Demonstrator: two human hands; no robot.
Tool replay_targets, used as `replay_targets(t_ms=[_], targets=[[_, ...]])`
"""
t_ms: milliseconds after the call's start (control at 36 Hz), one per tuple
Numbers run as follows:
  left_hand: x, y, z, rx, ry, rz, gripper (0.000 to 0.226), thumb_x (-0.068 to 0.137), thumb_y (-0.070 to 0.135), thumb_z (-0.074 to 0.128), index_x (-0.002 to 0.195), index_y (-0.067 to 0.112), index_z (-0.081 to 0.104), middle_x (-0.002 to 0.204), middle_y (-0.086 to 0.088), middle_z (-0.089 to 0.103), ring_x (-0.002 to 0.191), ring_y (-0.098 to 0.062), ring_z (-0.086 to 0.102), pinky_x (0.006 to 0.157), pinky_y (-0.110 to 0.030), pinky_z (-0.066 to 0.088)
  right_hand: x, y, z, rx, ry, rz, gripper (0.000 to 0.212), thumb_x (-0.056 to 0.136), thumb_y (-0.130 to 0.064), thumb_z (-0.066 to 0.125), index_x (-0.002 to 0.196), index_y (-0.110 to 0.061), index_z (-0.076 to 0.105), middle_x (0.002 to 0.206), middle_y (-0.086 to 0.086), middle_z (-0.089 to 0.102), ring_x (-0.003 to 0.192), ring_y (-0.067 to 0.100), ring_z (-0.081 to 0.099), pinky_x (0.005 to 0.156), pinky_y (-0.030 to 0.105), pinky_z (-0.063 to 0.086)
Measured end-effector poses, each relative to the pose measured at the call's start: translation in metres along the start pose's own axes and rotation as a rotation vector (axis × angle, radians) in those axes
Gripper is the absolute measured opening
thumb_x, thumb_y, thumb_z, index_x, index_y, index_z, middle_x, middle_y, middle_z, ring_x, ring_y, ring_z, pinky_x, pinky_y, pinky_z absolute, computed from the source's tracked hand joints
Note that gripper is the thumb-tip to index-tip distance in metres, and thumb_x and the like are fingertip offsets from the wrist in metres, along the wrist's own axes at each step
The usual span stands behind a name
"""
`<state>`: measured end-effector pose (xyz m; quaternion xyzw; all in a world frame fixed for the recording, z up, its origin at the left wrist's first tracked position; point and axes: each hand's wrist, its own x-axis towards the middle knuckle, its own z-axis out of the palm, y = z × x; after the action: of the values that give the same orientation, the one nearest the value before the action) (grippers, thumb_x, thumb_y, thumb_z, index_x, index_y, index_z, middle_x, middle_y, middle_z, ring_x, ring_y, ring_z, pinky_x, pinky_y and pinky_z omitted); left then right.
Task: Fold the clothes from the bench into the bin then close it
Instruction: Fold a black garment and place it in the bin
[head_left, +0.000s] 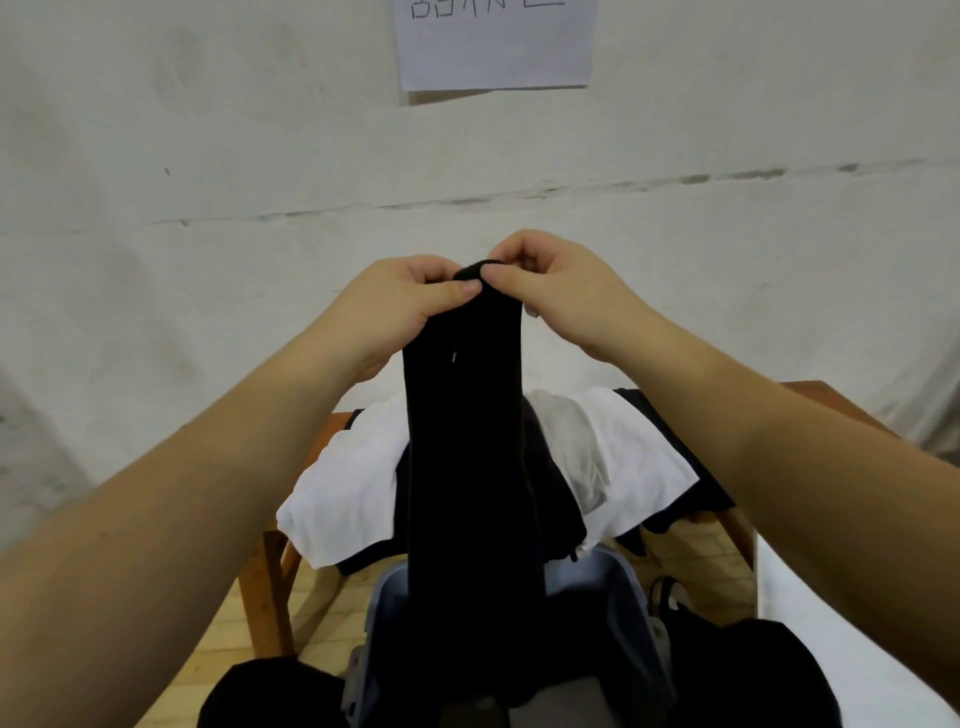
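A person looks down along both bare forearms. The left hand (410, 301) and the right hand (550, 291) are raised side by side, each pinching the top edge of a long black garment (467, 441) between thumb and curled fingers, thumbs almost touching. The garment hangs straight down in a narrow column, and its lower end drops into the grey-blue bin (618, 587), which stands open on the floor just in front of the person's knees.

Behind the hanging garment, a wooden bench (270, 582) holds the clothes not yet folded: a white garment (353, 488) spread across the seat to its near edge, with dark clothing (696, 488) showing beneath it toward the bench's right end. A sheet of paper (493, 47) is stuck to the wall above.

The risk here seems to be the narrow grip: held only at one small spot, the garment could slide free and fall in unfolded, or bunch as it is lowered. Its hanging length could also snag the bin's rim. I cannot see a lid.
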<state>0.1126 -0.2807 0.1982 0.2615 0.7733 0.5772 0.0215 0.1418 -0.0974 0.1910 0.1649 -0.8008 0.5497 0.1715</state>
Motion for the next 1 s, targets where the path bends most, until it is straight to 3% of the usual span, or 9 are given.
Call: replay_targets(t_ms=[56, 167, 250, 333, 417, 639, 778, 889, 1000], targets=[[-0.001, -0.001, -0.003, -0.025, 0.017, -0.011, 0.009, 0.091, 0.023, 0.068, 0.092, 0.016, 0.073, 0.086, -0.002, 0.074, 0.081, -0.017, 0.071, 0.076, -0.028, 0.052, -0.002, 0.009, 0.003, 0.119, -0.029, 0.003, 0.006, 0.092, -0.023, 0.064, 0.094, -0.024, 0.059, 0.067, -0.022, 0.059, 0.064, -0.004, 0.053, 0.069, 0.021, 0.04], [-0.003, -0.001, -0.01, -0.113, 0.025, -0.014, 0.01, 0.093, 0.02, 0.064, 0.094, 0.015, 0.072, 0.087, -0.003, 0.075, 0.082, -0.017, 0.071, 0.071, -0.025, 0.054, -0.016, 0.047, 0.017, 0.322, -0.21, 0.079, 0.036, 0.08, -0.015, 0.055, 0.114, -0.021, 0.048, 0.104, -0.008, 0.061, 0.093, 0.003, 0.058, 0.08, 0.021, 0.043], [-0.004, -0.002, -0.015, -0.147, 0.028, -0.03, 0.009, 0.094, 0.017, 0.063, 0.093, 0.014, 0.072, 0.084, -0.001, 0.074, 0.079, -0.016, 0.07, 0.069, -0.023, 0.054, -0.031, 0.077, 0.039, 0.128, -0.442, 0.218, 0.05, 0.079, -0.011, 0.062, 0.127, -0.009, 0.046, 0.12, 0.005, 0.061, 0.105, 0.008, 0.06, 0.092, 0.021, 0.048], [-0.005, -0.004, -0.023, -0.142, 0.038, -0.047, 0.01, 0.094, 0.016, 0.063, 0.092, 0.013, 0.072, 0.083, -0.001, 0.074, 0.078, -0.016, 0.07, 0.068, -0.023, 0.055, -0.043, 0.102, 0.054, -0.266, -0.596, 0.253, 0.016, 0.09, -0.023, 0.07, 0.1, -0.025, 0.058, 0.097, -0.003, 0.064, 0.086, 0.005, 0.061, 0.083, 0.017, 0.046], [-0.008, -0.011, -0.032, -0.176, 0.07, -0.077, 0.012, 0.094, 0.016, 0.062, 0.099, 0.011, 0.072, 0.09, -0.005, 0.074, 0.085, -0.019, 0.071, 0.071, -0.026, 0.057, -0.055, 0.124, 0.065, -0.404, -0.669, 0.249, 0.009, 0.091, -0.033, 0.068, 0.093, -0.025, 0.065, 0.1, -0.002, 0.066, 0.094, 0.012, 0.062, 0.086, 0.023, 0.045], [-0.015, -0.023, -0.047, -0.257, 0.05, -0.117, 0.014, 0.096, 0.015, 0.058, 0.099, 0.009, 0.071, 0.086, -0.004, 0.073, 0.078, -0.019, 0.069, 0.071, -0.028, 0.057, -0.056, 0.122, 0.087, -0.07, -0.527, 0.272, 0.042, 0.088, -0.038, 0.072, 0.124, -0.033, 0.051, 0.114, -0.018, 0.061, 0.107, -0.005, 0.059, 0.09, 0.011, 0.045], [-0.018, -0.024, -0.048, -0.242, 0.099, -0.091, 0.013, 0.095, 0.015, 0.059, 0.096, 0.011, 0.072, 0.087, -0.003, 0.074, 0.081, -0.018, 0.07, 0.071, -0.027, 0.057, -0.057, 0.114, 0.101, -0.186, -0.461, 0.199, 0.02, 0.089, -0.04, 0.07, 0.102, -0.027, 0.063, 0.079, -0.014, 0.062, 0.069, -0.006, 0.058, 0.068, 0.011, 0.045], [-0.019, -0.024, -0.055, -0.261, 0.151, -0.073, 0.012, 0.093, 0.016, 0.062, 0.097, 0.012, 0.073, 0.09, -0.003, 0.074, 0.086, -0.019, 0.071, 0.071, -0.027, 0.056, -0.072, 0.127, 0.102, -0.284, -0.613, 0.261, 0.017, 0.089, -0.042, 0.068, 0.079, -0.031, 0.06, 0.076, -0.01, 0.061, 0.067, 0.002, 0.056, 0.066, 0.017, 0.046], [-0.021, -0.025, -0.057, -0.239, 0.17, -0.066, 0.011, 0.093, 0.016, 0.063, 0.096, 0.011, 0.072, 0.089, -0.002, 0.074, 0.085, -0.018, 0.071, 0.073, -0.026, 0.055, -0.087, 0.143, 0.097, -0.307, -0.615, 0.313, 0.022, 0.088, -0.029, 0.065, 0.076, -0.022, 0.048, 0.073, -0.007, 0.052, 0.063, 0.007, 0.047, 0.062, 0.023, 0.04]])
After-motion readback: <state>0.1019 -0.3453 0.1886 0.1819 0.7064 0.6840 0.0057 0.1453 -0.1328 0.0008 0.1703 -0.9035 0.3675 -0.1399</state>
